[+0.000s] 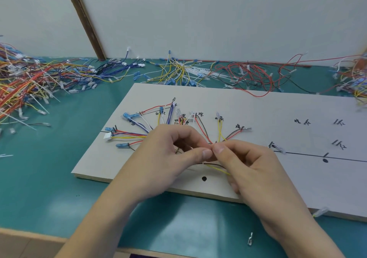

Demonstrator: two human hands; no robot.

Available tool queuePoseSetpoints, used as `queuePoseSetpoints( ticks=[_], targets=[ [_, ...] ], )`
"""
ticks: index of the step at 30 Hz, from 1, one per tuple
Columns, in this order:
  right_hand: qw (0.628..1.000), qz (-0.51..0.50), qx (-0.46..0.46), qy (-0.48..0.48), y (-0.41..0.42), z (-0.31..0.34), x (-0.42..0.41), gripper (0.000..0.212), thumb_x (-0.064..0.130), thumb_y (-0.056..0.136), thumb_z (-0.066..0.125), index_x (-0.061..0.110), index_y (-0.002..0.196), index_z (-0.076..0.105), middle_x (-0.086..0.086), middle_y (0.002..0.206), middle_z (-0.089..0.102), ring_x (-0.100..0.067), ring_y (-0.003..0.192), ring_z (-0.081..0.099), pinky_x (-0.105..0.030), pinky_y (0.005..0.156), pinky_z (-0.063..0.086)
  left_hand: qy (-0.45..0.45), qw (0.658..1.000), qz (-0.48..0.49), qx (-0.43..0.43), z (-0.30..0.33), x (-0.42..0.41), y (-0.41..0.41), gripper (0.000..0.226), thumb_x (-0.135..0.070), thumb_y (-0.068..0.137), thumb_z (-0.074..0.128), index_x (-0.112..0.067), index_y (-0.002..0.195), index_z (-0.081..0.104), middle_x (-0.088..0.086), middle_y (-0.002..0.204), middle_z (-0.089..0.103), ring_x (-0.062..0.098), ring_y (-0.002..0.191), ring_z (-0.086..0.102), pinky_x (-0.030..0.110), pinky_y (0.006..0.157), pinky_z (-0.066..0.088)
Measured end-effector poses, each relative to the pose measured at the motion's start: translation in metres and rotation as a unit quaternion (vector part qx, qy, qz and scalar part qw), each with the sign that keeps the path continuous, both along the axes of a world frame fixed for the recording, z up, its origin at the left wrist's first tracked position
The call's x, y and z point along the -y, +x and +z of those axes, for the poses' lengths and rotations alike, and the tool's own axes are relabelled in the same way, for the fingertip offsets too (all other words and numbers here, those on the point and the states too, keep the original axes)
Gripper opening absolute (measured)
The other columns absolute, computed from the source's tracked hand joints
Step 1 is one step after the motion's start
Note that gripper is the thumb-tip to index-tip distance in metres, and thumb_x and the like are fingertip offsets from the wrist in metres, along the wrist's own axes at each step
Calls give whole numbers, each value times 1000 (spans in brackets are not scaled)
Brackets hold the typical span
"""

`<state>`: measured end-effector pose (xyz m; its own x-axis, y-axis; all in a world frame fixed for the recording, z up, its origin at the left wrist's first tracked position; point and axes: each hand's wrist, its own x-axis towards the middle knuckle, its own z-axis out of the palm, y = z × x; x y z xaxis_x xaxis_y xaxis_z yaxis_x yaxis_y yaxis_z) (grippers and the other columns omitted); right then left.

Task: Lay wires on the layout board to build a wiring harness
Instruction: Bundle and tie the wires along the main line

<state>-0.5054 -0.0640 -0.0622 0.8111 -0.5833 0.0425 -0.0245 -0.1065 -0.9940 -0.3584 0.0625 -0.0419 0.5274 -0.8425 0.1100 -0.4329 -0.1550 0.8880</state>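
Wire bundle (198, 138) fanned on the layout board (258, 108), its gathered neck running left–right between both grips: left hand (170, 154) and right hand (248, 168) pinch it, thumbs touching above the board's hole (204, 178).

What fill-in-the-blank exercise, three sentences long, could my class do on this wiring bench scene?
1. The layout board lies on a ____ table top.
2. Both hands, left hand and right hand, pinch the wires over the ____.
3. A loose metal terminal lies on the table, ____ the board.

Missing words: green; board; off
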Motion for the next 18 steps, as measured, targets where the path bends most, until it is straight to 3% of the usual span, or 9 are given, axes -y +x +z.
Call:
queuePoseSetpoints(
  ticks=[3, 5, 10, 14, 18],
  targets=[
    [1000, -21, -22, -1, -2, 0, 1, 20, 47, 88, 70, 30, 90, 80, 13, 48, 47, -10, 46, 36, -14, 42, 29, -24, 999, 21, 17, -6, -1, -9, 8, -23, 89, 80, -26, 82, 77, -10, 71, 70, -5, 52, 51, 5, 53, 36],
    [999, -26, -24, 6, -2, 1, 1, 15, 43, 88, 73, 29, 91, 79, 12, 50, 53, -11, 45, 39, -16, 40, 31, -34, 999, 32, 28, -10, -2, -13, 8, -22, 88, 80, -26, 82, 76, -15, 68, 67, -6, 49, 50, 4, 51, 35],
    [999, -16, -31, -13, -2, 5, 0, 10, 39, 90, 74, 30, 87, 78, 11, 61, 66, -10, 42, 41, -19, 40, 33, -30, 990, 23, 135, -16, -3, -19, 12, -22, 91, 78, -30, 85, 70, -31, 68, 59, -13, 60, 52, 2, 58, 36],
    [996, -28, -58, -60, -1, 7, 1, 10, 43, 89, 72, 36, 87, 78, 12, 51, 56, -12, 42, 36, -23, 42, 29, -41, 981, 37, 185, -22, -3, -19, 9, -29, 94, 73, -34, 89, 67, -26, 73, 57, -11, 65, 52, 6, 60, 34],
    [996, -19, -72, -40, 0, 12, 4, 9, 39, 90, 74, 33, 85, 78, 12, 51, 59, -7, 39, 42, -17, 40, 32, -54, 972, 51, 221, -26, -1, -20, 8, -28, 93, 72, -34, 91, 67, -28, 79, 55, -10, 71, 52, 5, 64, 34]
  ],
)
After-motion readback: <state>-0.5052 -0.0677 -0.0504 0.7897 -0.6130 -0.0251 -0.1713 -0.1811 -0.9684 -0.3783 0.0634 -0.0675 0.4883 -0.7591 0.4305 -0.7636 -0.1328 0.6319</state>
